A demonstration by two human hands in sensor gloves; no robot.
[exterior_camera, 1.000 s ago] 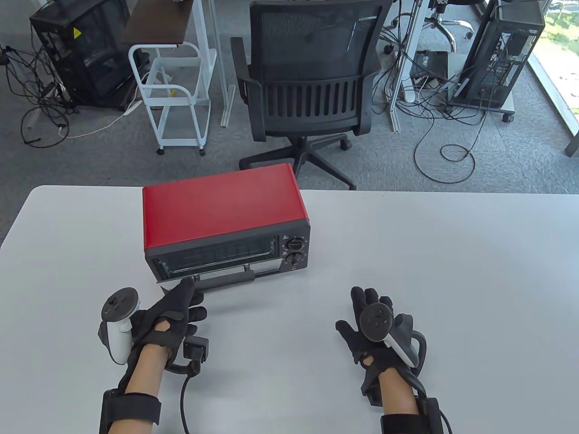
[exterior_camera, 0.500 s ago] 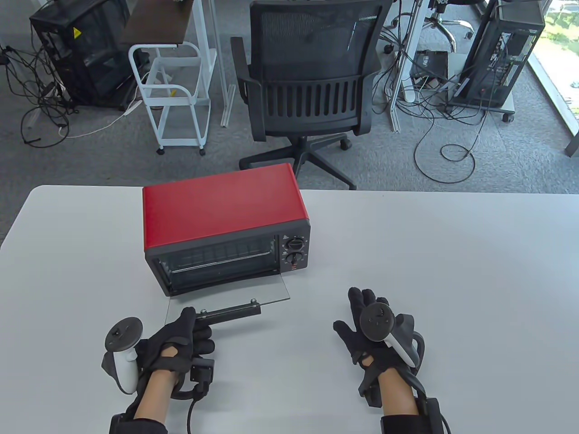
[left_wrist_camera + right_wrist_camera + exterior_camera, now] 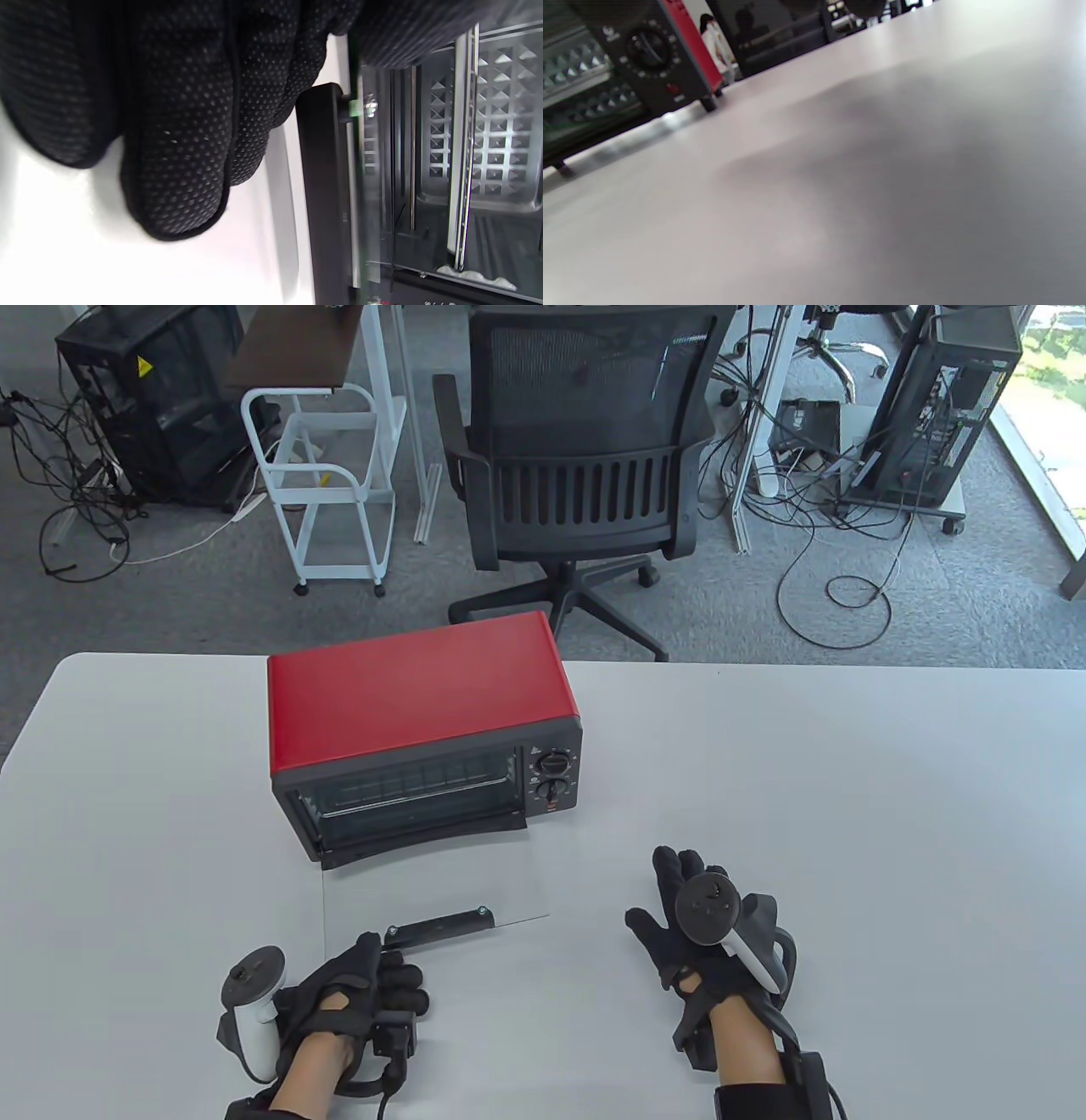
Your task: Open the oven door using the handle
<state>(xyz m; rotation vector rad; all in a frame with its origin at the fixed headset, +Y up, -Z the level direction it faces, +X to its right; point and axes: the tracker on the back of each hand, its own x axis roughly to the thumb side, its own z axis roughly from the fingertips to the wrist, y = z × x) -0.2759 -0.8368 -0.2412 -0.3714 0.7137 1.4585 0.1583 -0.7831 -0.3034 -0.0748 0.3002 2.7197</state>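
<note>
Gripping the handle (image 3: 439, 926) at its left end with our curled left hand (image 3: 356, 993), we hold the glass door (image 3: 441, 882) folded down flat before the oven (image 3: 420, 704); our right hand (image 3: 700, 929) rests spread, holding nothing, on the table (image 3: 848, 814).
</note>
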